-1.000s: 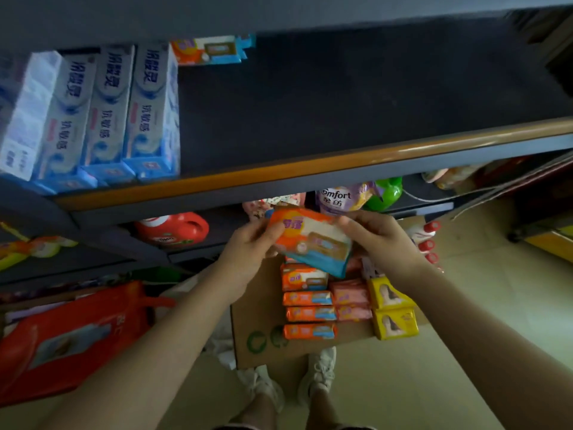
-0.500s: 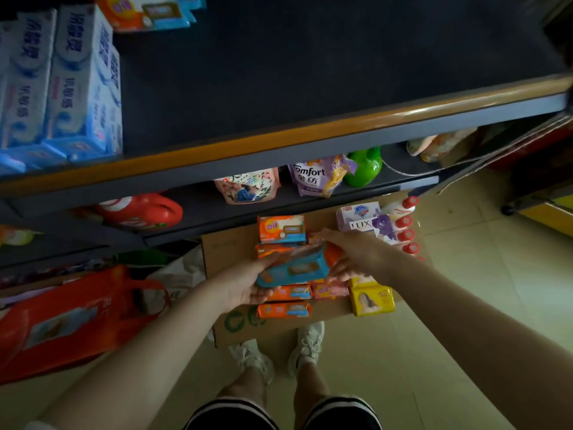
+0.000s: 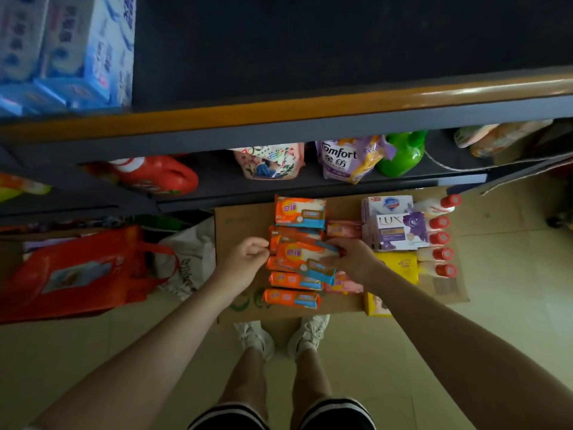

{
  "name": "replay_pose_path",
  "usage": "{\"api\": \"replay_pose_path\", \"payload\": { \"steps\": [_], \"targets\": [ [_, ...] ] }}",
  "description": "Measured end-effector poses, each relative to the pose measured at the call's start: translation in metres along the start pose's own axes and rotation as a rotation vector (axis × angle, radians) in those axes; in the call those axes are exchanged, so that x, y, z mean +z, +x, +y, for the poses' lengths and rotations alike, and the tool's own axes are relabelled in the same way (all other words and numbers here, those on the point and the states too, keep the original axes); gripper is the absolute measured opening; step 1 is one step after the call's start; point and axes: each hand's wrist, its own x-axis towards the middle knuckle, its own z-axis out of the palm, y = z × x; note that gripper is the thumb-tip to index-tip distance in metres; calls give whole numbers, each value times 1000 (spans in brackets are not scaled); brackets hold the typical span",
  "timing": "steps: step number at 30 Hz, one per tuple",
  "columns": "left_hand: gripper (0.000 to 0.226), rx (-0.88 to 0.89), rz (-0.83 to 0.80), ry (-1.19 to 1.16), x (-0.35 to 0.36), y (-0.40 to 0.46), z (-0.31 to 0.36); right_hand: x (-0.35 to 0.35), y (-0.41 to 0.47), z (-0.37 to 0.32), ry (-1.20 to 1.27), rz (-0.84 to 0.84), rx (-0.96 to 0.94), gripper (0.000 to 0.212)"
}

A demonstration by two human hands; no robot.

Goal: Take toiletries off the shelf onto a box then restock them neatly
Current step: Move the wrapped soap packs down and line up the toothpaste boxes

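Observation:
A flat cardboard box (image 3: 238,225) lies on the floor below the shelves. My right hand (image 3: 352,259) grips the right end of an orange-and-blue soap pack (image 3: 302,257), which lies tilted on a column of similar orange packs (image 3: 291,297). My left hand (image 3: 246,259) sits just left of that pack with loosely curled fingers and holds nothing. One more orange pack (image 3: 300,211) lies flat at the box's far edge. Pink packs (image 3: 342,228), a LUX box (image 3: 397,232), a white soap box (image 3: 387,204), yellow boxes (image 3: 400,265) and red-capped bottles (image 3: 440,238) fill the box's right side.
The dark upper shelf (image 3: 310,51) carries blue toothpaste cartons (image 3: 71,48) at its left. On the lower shelf stand a red detergent jug (image 3: 155,176), a floral pouch (image 3: 269,161), a Comfort pouch (image 3: 344,159) and a green bottle (image 3: 401,153). A red bag (image 3: 71,271) leans at the left. My feet (image 3: 279,333) touch the box's near edge.
Both hands came down from shelf height with the orange pack to the column on the box. My left hand has let go of it. The camera tipped downward.

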Motion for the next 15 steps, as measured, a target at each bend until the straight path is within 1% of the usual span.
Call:
{"api": "replay_pose_path", "payload": {
  "steps": [3,6,8,11,15],
  "targets": [
    [9,24,-23,25,-13,4,-10,8,19,5,24,1,11,38],
    [10,44,-18,55,-20,5,-17,17,31,8,54,1,20,39],
    [11,59,-11,68,-23,6,-21,20,39,13,93,36,48,40],
    [11,91,-16,76,-27,7,-24,20,42,17,-84,131,78,51],
    [11,174,-20,134,-37,6,-17,25,37,10,-235,162,51,63]
  ]
}}
